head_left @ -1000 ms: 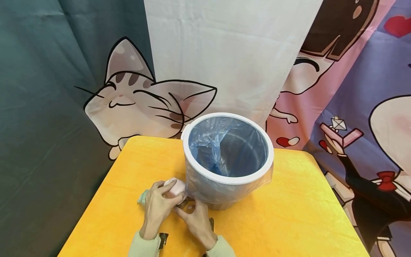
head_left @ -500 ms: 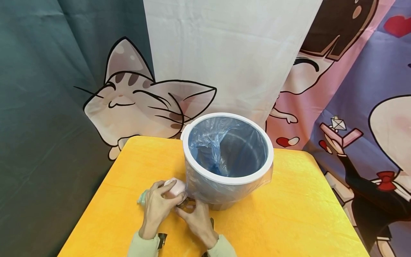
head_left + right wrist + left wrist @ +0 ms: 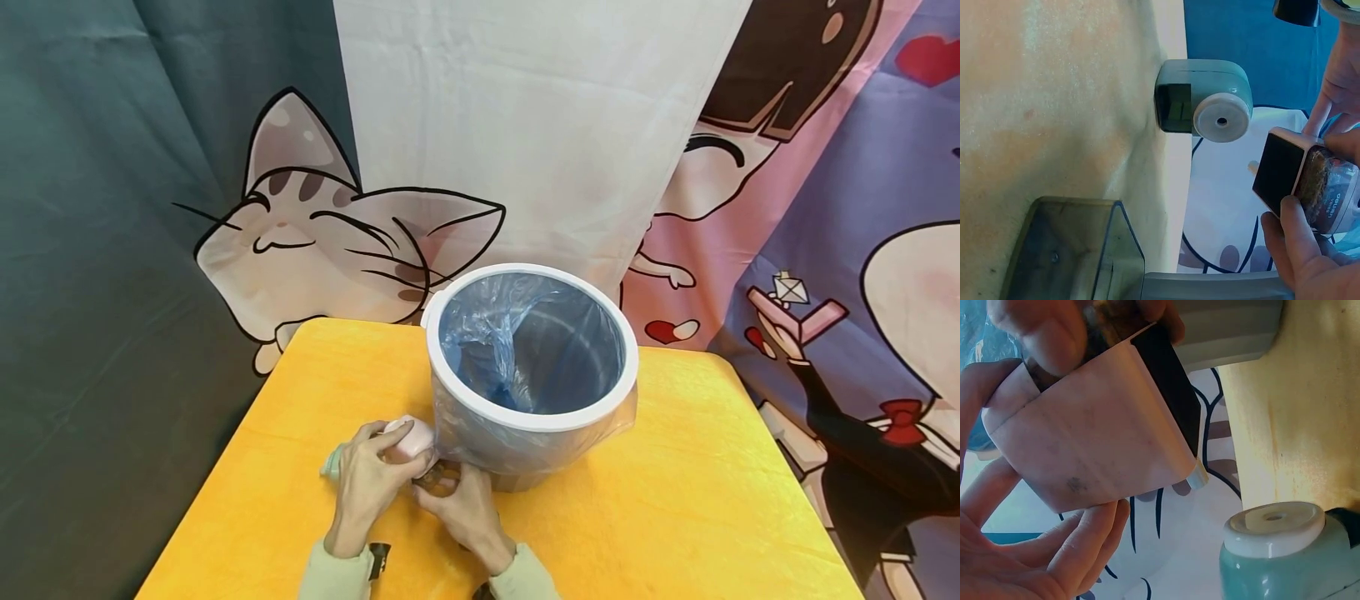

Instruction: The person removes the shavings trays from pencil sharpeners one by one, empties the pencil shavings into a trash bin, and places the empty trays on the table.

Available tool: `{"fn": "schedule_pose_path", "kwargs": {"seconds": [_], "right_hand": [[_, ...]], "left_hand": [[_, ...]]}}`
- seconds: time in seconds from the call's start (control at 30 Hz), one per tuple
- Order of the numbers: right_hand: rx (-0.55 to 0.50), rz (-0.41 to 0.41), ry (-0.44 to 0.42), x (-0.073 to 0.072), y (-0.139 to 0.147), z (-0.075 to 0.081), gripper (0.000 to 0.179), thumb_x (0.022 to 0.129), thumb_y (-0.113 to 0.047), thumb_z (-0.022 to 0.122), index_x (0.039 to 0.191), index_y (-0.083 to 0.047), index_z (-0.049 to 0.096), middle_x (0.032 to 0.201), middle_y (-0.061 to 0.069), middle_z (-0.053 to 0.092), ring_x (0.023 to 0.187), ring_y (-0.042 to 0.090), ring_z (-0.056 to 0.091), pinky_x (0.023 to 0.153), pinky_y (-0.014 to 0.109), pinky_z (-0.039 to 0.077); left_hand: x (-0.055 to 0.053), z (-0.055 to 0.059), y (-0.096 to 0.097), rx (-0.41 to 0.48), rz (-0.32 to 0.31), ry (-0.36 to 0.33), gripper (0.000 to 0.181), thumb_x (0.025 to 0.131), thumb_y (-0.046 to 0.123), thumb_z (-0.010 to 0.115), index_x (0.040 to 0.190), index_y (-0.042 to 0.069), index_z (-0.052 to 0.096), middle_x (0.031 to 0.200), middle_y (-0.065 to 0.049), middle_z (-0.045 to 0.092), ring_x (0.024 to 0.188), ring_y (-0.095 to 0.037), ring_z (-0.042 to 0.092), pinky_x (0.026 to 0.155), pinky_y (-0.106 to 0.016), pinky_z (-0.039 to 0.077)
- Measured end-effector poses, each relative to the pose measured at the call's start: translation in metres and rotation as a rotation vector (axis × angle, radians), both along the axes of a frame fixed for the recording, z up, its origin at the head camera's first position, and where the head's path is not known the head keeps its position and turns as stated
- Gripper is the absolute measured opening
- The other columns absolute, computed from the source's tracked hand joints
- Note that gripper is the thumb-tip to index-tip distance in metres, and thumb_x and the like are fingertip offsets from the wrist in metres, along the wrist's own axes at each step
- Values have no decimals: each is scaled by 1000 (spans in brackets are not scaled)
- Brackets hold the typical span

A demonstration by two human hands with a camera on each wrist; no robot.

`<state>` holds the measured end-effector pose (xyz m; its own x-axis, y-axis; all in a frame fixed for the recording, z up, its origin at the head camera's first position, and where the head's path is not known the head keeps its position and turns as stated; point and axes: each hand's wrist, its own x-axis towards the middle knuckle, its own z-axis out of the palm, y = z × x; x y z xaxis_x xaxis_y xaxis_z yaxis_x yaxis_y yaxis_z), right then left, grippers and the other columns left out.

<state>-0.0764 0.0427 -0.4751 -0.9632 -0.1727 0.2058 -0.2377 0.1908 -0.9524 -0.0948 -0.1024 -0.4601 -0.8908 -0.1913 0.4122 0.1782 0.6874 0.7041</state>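
My left hand [image 3: 367, 479] holds a pink pencil sharpener [image 3: 411, 437] beside the bin. From its side juts a clear shavings drawer [image 3: 1329, 190], packed with brown shavings; it still touches the pink body in the right wrist view. The right hand [image 3: 467, 508] pinches this drawer between thumb and fingers. A green pencil sharpener [image 3: 332, 462] stands on the table just left of my left hand, partly hidden by it. In the right wrist view a dark see-through drawer [image 3: 1085, 250] lies on the table; in the head view I cannot make it out.
A round bin [image 3: 525, 421] with a white rim and a blue plastic liner [image 3: 506, 358] stands directly beyond the right hand. It sits on a yellow table [image 3: 675, 500]. A printed cloth [image 3: 540, 125] hangs behind the table.
The right hand has shifted slightly to the right, its wrist turning a little. Slightly more of the shavings drawer shows between the hands. The left hand and the pink sharpener stay nearly still.
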Motion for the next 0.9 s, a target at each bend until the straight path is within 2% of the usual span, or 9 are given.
{"fn": "schedule_pose_path", "kwargs": {"seconds": [0.13,0.3,0.43,0.6,0.77,0.9], "right_hand": [[7,-11,26,-5,1,-15,50,72,-10,76,114,-2,52,104,12,61,91,26,63,77,33,53],[6,-29,22,-9,1,-33,49,73,-23,77,114,-10,54,103,6,62,90,18,64,77,29,52],[14,-38,46,-9,4,-34,48,73,-29,77,113,-14,55,102,3,63,89,14,64,77,29,52],[48,-45,100,-8,8,-32,48,72,-27,77,114,-13,56,104,3,64,90,14,64,77,29,52],[47,-39,93,-8,12,-31,48,72,-25,78,113,-10,58,105,6,65,89,14,65,77,35,53],[74,-56,103,-7,15,-31,49,72,-28,77,113,-11,58,104,5,65,89,15,65,77,34,53]], "left_hand": [[0,2,-1,-1,-4,-9,48,58,34,84,101,17,73,103,-17,64,76,-27,61,60,-34,46],[1,4,-1,12,9,-56,47,59,37,83,102,20,73,104,-14,64,77,-25,61,61,-32,45],[1,4,-1,33,9,-72,47,59,36,83,102,20,72,104,-13,64,77,-23,60,61,-31,45],[0,4,0,20,10,-48,49,58,38,84,102,20,73,102,-14,64,73,-22,60,59,-31,46],[-1,6,0,18,11,-58,48,59,40,83,103,21,72,103,-13,63,71,-20,59,59,-29,46],[-1,6,0,19,-1,-59,49,60,39,83,103,20,72,104,-14,63,73,-22,60,60,-31,47]]}}
